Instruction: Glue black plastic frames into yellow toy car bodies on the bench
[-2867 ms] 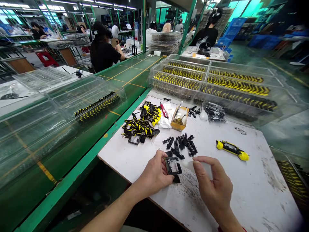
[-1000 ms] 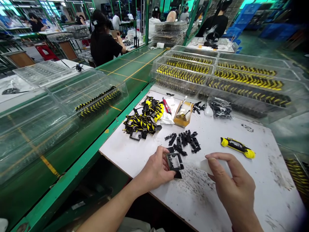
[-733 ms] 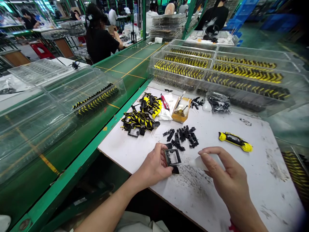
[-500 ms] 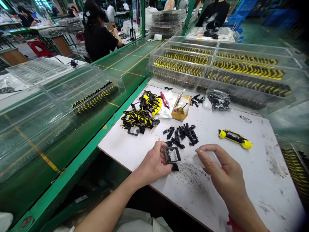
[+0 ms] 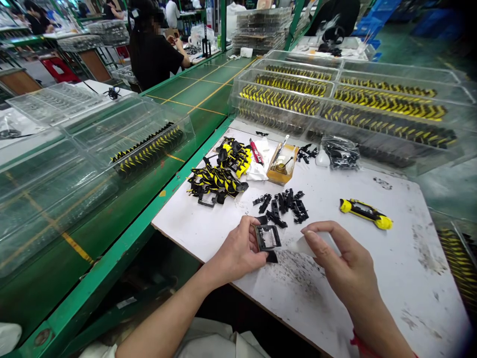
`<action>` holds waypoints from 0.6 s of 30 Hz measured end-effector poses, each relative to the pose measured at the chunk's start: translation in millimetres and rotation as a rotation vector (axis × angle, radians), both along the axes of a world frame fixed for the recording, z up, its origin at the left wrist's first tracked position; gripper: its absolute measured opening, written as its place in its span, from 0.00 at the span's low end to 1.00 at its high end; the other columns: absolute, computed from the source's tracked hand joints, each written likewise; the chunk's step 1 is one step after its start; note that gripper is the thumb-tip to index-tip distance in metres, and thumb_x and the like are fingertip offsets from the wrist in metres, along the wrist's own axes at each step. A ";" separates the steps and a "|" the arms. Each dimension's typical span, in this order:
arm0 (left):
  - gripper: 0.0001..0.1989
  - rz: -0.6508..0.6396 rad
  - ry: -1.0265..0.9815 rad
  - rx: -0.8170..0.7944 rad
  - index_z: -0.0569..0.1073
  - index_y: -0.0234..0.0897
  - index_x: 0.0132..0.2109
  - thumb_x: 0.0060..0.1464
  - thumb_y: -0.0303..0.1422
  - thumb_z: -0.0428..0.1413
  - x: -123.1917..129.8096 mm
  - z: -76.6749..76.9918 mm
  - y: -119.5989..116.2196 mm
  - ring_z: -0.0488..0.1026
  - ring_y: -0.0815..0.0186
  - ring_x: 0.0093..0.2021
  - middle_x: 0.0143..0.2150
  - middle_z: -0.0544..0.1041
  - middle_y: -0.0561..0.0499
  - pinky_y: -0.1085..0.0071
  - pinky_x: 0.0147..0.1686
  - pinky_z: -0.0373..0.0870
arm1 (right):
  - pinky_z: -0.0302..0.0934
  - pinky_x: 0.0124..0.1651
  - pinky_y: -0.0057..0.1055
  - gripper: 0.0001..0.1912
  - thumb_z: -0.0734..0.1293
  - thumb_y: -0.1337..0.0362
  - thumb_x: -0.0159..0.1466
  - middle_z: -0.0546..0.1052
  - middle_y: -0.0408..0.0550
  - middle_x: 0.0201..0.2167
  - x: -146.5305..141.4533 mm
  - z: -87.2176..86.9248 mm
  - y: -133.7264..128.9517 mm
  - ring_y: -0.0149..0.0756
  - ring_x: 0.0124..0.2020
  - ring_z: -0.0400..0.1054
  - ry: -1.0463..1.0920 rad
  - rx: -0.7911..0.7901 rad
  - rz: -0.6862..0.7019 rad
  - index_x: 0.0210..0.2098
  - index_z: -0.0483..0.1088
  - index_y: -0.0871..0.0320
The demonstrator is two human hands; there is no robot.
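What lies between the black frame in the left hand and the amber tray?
In the head view, loose small black parts lie between the frame and tray.

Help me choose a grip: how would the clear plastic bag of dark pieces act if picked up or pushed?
The clear plastic bag is likely floppy, as its surface looks wrinkled and glossy. Its dark pieces may shift inside when lifted, being heaped unevenly. It probably won't roll, lying low and lumpy on the white tabletop.

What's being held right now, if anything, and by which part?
The left grip holds a black framed part by its left side. The right grip appears to hold a whitish thing; which part cannot be told.
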State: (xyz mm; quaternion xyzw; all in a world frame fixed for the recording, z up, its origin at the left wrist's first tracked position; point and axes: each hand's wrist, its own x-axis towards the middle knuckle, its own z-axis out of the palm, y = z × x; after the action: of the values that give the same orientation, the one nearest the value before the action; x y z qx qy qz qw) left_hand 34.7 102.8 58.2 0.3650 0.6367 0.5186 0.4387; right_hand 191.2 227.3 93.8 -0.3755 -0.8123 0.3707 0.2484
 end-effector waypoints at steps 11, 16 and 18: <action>0.25 -0.005 0.014 0.013 0.58 0.40 0.48 0.43 0.25 0.59 -0.7 -1.5 -0.9 0.66 0.74 0.26 0.32 0.66 0.58 0.78 0.24 0.64 | 0.57 0.19 0.27 0.12 0.64 0.51 0.62 0.74 0.44 0.28 -0.5 4.9 -0.7 0.28 0.18 0.59 0.003 -0.007 -0.045 0.33 0.69 0.54; 0.26 0.007 0.015 0.015 0.59 0.40 0.48 0.43 0.26 0.59 0.1 -3.1 -0.5 0.65 0.75 0.25 0.32 0.66 0.58 0.79 0.23 0.63 | 0.56 0.18 0.27 0.13 0.64 0.51 0.61 0.72 0.43 0.25 -3.6 6.9 -4.7 0.29 0.18 0.58 0.024 -0.036 -0.046 0.32 0.69 0.54; 0.26 0.008 0.016 0.015 0.59 0.40 0.48 0.43 0.26 0.60 0.0 -3.3 -0.3 0.65 0.74 0.25 0.32 0.66 0.58 0.79 0.23 0.63 | 0.56 0.18 0.27 0.13 0.64 0.51 0.62 0.72 0.43 0.25 -4.8 8.1 -6.0 0.29 0.18 0.59 0.021 -0.050 -0.050 0.32 0.69 0.54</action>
State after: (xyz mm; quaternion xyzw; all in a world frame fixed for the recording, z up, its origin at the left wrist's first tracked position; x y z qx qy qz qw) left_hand 34.8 102.6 54.9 0.3700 0.6377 0.5221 0.4288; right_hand 186.4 221.3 102.0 -0.3979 -0.7905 0.3886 0.2566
